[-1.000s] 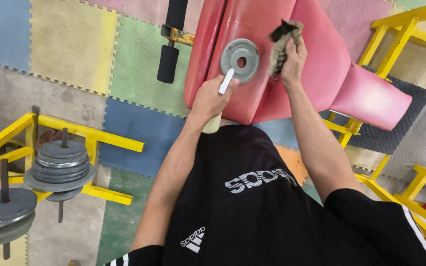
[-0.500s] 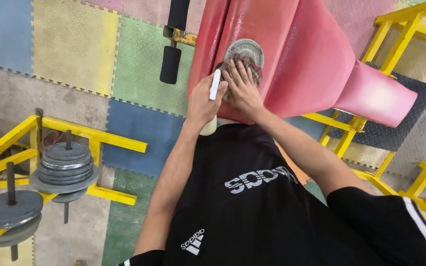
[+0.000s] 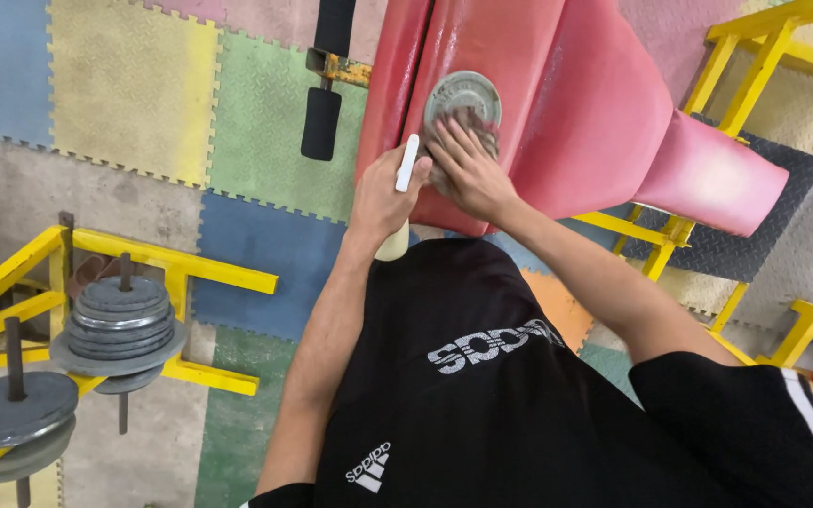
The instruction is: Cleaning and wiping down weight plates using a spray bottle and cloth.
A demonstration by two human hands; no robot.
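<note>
The right hand (image 3: pixel 470 171) lay flat, fingers spread, pressing a crumpled grey cloth (image 3: pixel 468 127) against a round grey metal weight plate (image 3: pixel 463 102) that rested on the sloping red padded bench (image 3: pixel 557 113). The left hand (image 3: pixel 383 193) was clenched around a pale cream spray bottle with a white nozzle (image 3: pixel 405 179), held upright just beside the plate. To wipe well here, the palm would seem to need even pressure and small circles, so the loose plate does not slide down the slope. Both forearms reached forward from a black printed shirt (image 3: pixel 482 395), elbows bent, wrists close together. Further out stood a black foam roller (image 3: pixel 322 118), coloured foam floor tiles (image 3: pixel 134 85) and a yellow steel rack (image 3: pixel 190 273) stacked with grey weight discs (image 3: pixel 119 325)
</note>
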